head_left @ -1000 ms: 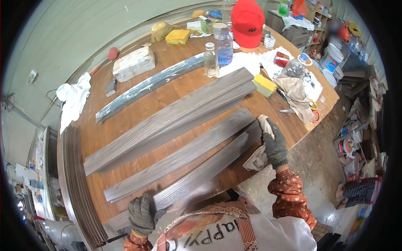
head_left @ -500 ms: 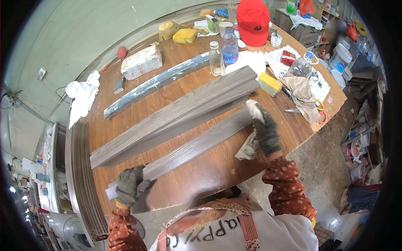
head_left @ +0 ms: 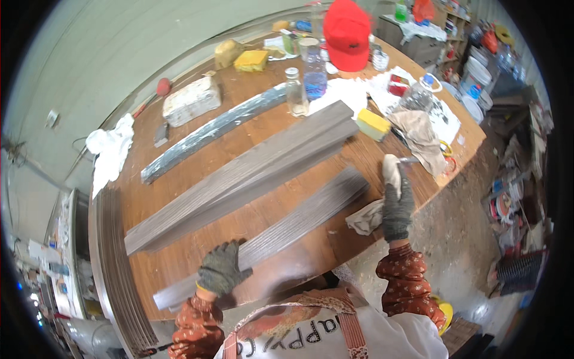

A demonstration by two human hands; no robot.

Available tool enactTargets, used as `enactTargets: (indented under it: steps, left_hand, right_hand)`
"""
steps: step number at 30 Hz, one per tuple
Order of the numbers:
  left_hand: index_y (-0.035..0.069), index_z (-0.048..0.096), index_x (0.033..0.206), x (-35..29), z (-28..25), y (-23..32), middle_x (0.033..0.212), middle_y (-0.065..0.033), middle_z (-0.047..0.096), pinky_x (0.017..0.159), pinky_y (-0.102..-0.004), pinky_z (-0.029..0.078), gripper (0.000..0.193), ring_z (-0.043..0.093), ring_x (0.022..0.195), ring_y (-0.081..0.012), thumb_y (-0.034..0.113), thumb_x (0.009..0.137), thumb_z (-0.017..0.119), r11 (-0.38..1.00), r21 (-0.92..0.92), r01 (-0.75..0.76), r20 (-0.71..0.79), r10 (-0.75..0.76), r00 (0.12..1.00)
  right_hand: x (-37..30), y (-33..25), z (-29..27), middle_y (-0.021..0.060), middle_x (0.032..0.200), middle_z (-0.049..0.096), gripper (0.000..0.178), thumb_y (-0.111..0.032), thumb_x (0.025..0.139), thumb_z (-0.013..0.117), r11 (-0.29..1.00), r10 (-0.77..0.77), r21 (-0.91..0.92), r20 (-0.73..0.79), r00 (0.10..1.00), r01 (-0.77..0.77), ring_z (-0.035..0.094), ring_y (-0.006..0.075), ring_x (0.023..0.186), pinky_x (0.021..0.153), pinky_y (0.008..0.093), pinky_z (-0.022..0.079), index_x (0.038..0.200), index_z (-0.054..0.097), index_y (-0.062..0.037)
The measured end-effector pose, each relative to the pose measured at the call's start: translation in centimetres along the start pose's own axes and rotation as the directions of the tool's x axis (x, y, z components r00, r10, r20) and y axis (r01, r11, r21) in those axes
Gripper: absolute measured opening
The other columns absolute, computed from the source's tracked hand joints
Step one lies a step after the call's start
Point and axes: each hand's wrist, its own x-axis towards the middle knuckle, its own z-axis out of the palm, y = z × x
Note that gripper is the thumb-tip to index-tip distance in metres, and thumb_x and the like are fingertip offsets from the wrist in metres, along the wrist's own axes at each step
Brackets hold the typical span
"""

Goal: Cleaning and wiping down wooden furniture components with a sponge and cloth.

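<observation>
My left hand (head_left: pixel 225 269), in a dark grey glove, lies flat with fingers spread on a narrow grey wood-grain strip (head_left: pixel 299 218) near the table's front edge. My right hand (head_left: pixel 397 200), gloved too, is off the strip's right end, its fingers closed round a small pale thing (head_left: pixel 391 169) that I cannot make out. A metal tool end (head_left: pixel 409 160) lies beside those fingertips; contact is unclear. A crumpled beige rag (head_left: pixel 365 218) sits left of the right hand. Beyond the strip rests a longer grey wood-grain piece (head_left: pixel 245 173) with an angled profile.
Behind lie a grey paint-smeared bar (head_left: pixel 209 131), a white block (head_left: pixel 191 100), a glass bottle (head_left: pixel 296 96), a plastic bottle (head_left: pixel 315 78) and a red cap (head_left: pixel 348 39). A yellow sponge (head_left: pixel 373 124) and brown cloth (head_left: pixel 418 134) are at right. Stacked strips (head_left: pixel 116 257) line the left edge.
My right hand has left the strip's far end and moved right and nearer, beside the metal tool. My left hand has slid rightward along the strip, its fingers now spread. The view has shifted slightly.
</observation>
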Motion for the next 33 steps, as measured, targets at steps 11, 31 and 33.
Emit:
enactTargets:
  steps: [11, 31, 33]
  left_hand:
    - [0.01, 0.055, 0.124, 0.1, 0.6, 4.4, 0.108, -0.0147, 0.062, 0.084, -0.046, 0.048, 0.065, 0.06, 0.097, -0.0344, 0.044, 0.072, 0.072, 0.999, 0.024, 0.048, -0.105, -0.046, 0.993]
    - [0.007, 0.042, 0.136, 6.9, -2.5, 11.6, 0.125, -0.0208, 0.052, 0.098, -0.0472, 0.04, 0.085, 0.051, 0.113, -0.0389, 0.043, 0.066, 0.075, 0.989, -0.09, -0.12, -0.223, 0.098, 0.97]
    - [0.006, 0.037, 0.139, 10.3, -0.8, 13.4, 0.126, -0.0222, 0.052, 0.097, -0.048, 0.04, 0.088, 0.051, 0.114, -0.0388, 0.043, 0.068, 0.074, 0.957, -0.078, -0.278, -0.26, 0.249, 0.933]
  right_hand:
    - [-7.9, -11.1, 7.7, 0.0117, 0.127, 0.052, 0.035, -0.019, 0.088, 0.053, 0.658, -0.276, -0.033, 0.919, 0.282, 0.753, 0.048, 0.0296, 0.124, 0.1, 0.0441, 0.044, 0.123, 0.058, -0.0136]
    - [3.1, 0.6, -5.6, 0.0172, 0.12, 0.061, 0.038, -0.005, 0.083, 0.056, 0.871, -0.134, -0.435, 0.236, 0.962, 0.228, 0.055, 0.0337, 0.115, 0.102, 0.0412, 0.04, 0.12, 0.061, -0.0054]
    - [2.6, 0.7, -5.5, 0.0174, 0.12, 0.061, 0.038, -0.005, 0.082, 0.057, 0.877, -0.13, -0.422, 0.251, 0.959, 0.229, 0.055, 0.0339, 0.115, 0.102, 0.0412, 0.04, 0.12, 0.061, -0.0052]
